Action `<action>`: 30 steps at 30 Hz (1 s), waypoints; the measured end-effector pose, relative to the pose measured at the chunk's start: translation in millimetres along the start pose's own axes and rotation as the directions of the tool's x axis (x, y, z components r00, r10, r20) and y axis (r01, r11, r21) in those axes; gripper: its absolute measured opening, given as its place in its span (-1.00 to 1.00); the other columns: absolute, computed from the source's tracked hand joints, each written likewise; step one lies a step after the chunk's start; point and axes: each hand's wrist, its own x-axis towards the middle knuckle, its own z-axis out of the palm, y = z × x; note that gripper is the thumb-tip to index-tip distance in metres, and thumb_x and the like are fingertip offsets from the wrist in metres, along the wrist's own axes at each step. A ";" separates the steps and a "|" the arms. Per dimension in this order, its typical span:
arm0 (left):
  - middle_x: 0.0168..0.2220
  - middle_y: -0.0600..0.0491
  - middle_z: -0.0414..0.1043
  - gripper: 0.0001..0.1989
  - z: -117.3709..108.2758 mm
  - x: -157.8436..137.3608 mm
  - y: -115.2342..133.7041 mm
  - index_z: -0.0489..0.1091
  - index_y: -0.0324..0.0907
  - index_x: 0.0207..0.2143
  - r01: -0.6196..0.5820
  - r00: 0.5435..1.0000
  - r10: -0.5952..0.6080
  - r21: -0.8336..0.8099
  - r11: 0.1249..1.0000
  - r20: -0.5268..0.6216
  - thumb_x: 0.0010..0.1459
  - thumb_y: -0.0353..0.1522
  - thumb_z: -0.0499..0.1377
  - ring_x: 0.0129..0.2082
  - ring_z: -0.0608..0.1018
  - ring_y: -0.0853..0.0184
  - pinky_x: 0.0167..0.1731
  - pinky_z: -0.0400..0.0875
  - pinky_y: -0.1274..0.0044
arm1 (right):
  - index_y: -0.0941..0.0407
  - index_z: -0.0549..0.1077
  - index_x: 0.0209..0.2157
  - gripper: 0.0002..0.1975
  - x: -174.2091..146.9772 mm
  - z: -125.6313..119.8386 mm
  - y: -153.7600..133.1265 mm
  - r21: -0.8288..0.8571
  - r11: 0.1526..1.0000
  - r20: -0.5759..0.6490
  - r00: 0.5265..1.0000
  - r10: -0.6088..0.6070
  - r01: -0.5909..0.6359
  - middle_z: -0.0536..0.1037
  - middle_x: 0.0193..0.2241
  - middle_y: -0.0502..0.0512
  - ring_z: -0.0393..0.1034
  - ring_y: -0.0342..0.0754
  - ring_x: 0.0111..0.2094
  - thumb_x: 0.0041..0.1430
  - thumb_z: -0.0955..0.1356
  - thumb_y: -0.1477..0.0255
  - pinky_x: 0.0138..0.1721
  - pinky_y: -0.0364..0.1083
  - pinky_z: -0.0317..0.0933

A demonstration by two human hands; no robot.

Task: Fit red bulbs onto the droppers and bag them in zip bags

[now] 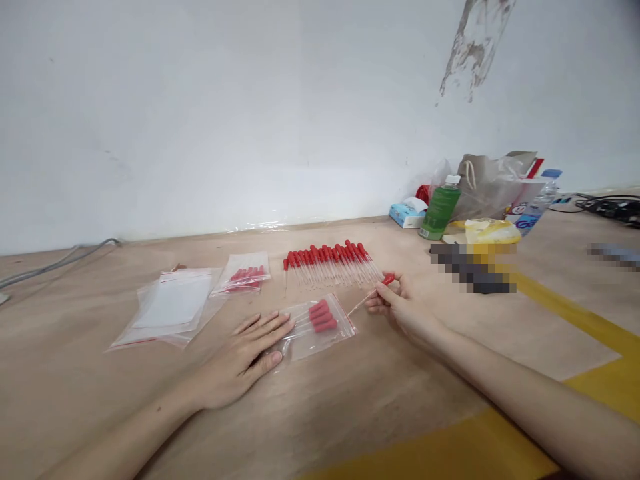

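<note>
My left hand [255, 357] lies flat, fingers spread, its fingertips on the left end of a clear zip bag [305, 347]. Inside that bag are several droppers with red rubber bulbs [323, 317], the bulbs toward the bag's right, red-edged end. In my right hand [400, 303] a single dropper [387, 280] is pinched at its red bulb, its thin tube slanting down left to the bag's mouth. Behind the bag, a row of loose droppers [327, 257] lies side by side, bulbs toward the wall.
Left of the row lies a filled zip bag [245, 273], beside a stack of flat zip bags [175, 300]. At the back right stand a green bottle [443, 210], a blue tissue pack [407, 215] and a clear bottle [543, 200]. A grey cable [65, 257] runs along the left.
</note>
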 end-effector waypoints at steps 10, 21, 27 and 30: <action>0.23 0.16 -0.20 -0.47 2.2 -1.0 0.5 -0.27 0.09 0.20 -0.003 1.000 0.003 0.034 0.999 -0.007 0.23 -0.15 -0.15 0.22 -0.05 0.25 0.16 -0.11 0.25 | 0.11 0.23 -0.38 -0.80 -1.4 -14.2 -17.5 0.019 0.971 0.119 0.965 0.233 -0.237 0.46 -0.53 0.00 0.43 -0.15 -0.50 -0.04 0.36 0.48 -0.44 -0.16 0.32; 0.23 0.18 -0.19 -0.47 3.6 -0.9 0.0 -0.24 0.09 0.20 0.002 1.000 -0.001 0.023 1.000 -0.020 0.22 -0.14 -0.14 0.22 -0.05 0.25 0.16 -0.12 0.26 | 0.09 0.21 -0.39 -0.71 -12.5 -3.5 -6.7 0.057 0.970 0.133 0.965 0.228 -0.237 0.48 -0.46 0.00 0.44 -0.12 -0.39 -0.10 0.41 0.41 -0.24 -0.10 0.30; 0.24 0.17 -0.20 -0.47 3.8 -0.8 0.4 -0.25 0.09 0.20 0.010 1.000 -0.010 0.035 0.999 -0.011 0.22 -0.14 -0.15 0.22 -0.06 0.25 0.16 -0.13 0.26 | 0.11 0.23 -0.42 -0.67 -11.6 -5.3 -10.4 -0.167 0.976 0.227 0.957 0.180 -0.144 0.45 -0.47 -0.03 0.40 -0.16 -0.40 -0.16 0.44 0.31 -0.32 -0.14 0.26; 0.24 0.16 -0.20 -0.47 3.8 -0.6 0.5 -0.25 0.08 0.21 0.009 1.000 -0.009 0.044 0.999 -0.006 0.22 -0.13 -0.15 0.22 -0.07 0.25 0.16 -0.13 0.26 | 0.14 0.30 -0.46 -0.70 -8.2 -8.1 -8.7 -0.403 0.915 0.287 0.952 0.104 0.021 0.40 -0.57 -0.07 0.29 -0.22 -0.53 -0.21 0.45 0.33 -0.48 -0.20 0.17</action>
